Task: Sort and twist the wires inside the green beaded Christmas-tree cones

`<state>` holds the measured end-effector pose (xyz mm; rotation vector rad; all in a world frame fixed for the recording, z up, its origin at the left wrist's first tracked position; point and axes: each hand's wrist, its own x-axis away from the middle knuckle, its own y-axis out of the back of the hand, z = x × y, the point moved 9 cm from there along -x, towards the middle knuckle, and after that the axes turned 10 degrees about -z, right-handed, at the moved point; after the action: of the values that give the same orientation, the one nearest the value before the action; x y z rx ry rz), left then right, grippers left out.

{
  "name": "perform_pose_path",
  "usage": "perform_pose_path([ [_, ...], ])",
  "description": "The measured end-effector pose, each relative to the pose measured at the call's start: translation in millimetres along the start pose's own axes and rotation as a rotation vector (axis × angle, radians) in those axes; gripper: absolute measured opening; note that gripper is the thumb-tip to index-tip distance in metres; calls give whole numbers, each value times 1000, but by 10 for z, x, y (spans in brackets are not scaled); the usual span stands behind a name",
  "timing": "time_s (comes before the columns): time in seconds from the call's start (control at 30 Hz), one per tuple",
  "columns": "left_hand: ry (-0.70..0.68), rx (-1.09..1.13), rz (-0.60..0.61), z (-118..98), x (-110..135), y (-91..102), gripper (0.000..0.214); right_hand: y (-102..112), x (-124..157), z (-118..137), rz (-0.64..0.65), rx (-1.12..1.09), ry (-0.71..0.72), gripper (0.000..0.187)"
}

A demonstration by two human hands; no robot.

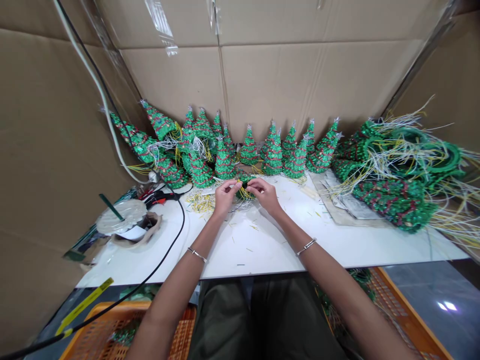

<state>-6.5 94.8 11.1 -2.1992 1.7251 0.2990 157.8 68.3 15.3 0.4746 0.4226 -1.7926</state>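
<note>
At the middle of the table, a small green tinsel Christmas tree (244, 178) lies with its wired underside towards me, partly hidden by my fingers. Thin yellow wires (243, 191) and white wires hang out of it. My left hand (225, 196) pinches yellow wire between thumb and fingers at the tree's left side. Opposite, my right hand (265, 194) is closed in a pinch on a yellow wire, fingertips close to the left ones. A heap of yellow and white wire clippings (203, 201) lies beside my left hand.
Finished-looking tinsel trees (273, 157) line the cardboard wall (270, 80). More trees with long loose wires (397, 200) pile up at right. At left are a plastic-covered spool (122, 217), red-and-black tools (159, 198) and a black cable (165, 255). Orange crates (90, 330) stand below the table.
</note>
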Motion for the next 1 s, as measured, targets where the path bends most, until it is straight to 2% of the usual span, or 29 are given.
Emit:
perform_pose_path([
  [0.23, -158, -90, -11, -126, 44, -59, 26, -23, 33, 97, -46, 140, 106, 16],
  [0.47, -127, -68, -6, -60, 36, -61, 25, -45, 40, 103, -43, 223, 172, 19],
  [1.0, -70, -32, -6, -33, 32, -58, 28, -29, 16, 108, 8, 224, 172, 16],
])
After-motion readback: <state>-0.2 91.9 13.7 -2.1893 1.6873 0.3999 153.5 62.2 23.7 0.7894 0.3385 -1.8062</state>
